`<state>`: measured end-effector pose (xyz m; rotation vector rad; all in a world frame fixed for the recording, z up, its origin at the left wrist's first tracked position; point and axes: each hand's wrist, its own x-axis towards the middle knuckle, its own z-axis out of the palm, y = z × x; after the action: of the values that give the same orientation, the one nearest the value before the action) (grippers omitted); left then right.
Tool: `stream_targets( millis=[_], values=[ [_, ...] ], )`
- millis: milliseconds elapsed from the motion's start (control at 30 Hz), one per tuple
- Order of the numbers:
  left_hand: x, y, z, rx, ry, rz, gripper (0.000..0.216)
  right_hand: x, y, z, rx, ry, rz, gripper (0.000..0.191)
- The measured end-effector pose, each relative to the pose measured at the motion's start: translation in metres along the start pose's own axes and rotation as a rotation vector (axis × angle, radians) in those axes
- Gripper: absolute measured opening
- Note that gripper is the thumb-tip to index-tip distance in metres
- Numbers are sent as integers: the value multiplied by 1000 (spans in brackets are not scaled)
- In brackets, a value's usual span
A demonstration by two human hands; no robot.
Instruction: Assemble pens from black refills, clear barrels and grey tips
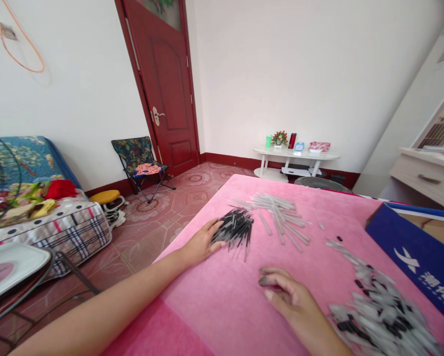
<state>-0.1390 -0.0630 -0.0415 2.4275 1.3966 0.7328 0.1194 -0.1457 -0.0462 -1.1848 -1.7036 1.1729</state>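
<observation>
My left hand (203,243) reaches to the left edge of a pile of thin black sticks (237,227) that look like pen refills. Its fingers and thumb are spread apart against the pile, with the fingertips partly hidden among the sticks. Over the pink tabletop, nearer to me, my right hand (287,294) is loosely curled with its thumb apart from the fingers. It shows nothing in its grasp, and one fingertip looks dark. Just behind the black pile lie pale translucent tubes (279,212), like pen barrels, fanned toward the right.
A blurred heap of clear and black small pieces (381,316) spreads at the right. Behind it stands a blue cardboard box (411,257) on the pink cloth (214,306). Left of the table are a metal rack (73,272) and a yellow stool (105,196).
</observation>
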Motion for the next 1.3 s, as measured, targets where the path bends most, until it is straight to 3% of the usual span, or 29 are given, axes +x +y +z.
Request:
stream_targets(
  millis=[167,300,433,533,767,1000,1167,1300],
  values=[
    [-5,10,-11,-12,32,7,69,-3,-1,-1,-16,-21,-1,18],
    [-5,39,-10,-1,171,-3,37,-4,0,-1,-16,3,-20,18],
    [5,74,11,131,-24,-8,31,-5,0,-1,-2,27,-13,17],
    [20,88,28,316,-67,-81,32,-7,0,-2,14,37,1,17],
    [49,86,41,469,-83,-232,18,-8,3,-1,17,56,-89,15],
    [55,95,50,471,-11,-163,23,-7,-5,0,-4,89,-75,18],
    [58,115,73,88,-58,3,19,2,-15,-36,-100,110,59,22],
    [51,118,88,-73,-74,110,18,-7,-26,-90,-454,48,103,17]
  ],
)
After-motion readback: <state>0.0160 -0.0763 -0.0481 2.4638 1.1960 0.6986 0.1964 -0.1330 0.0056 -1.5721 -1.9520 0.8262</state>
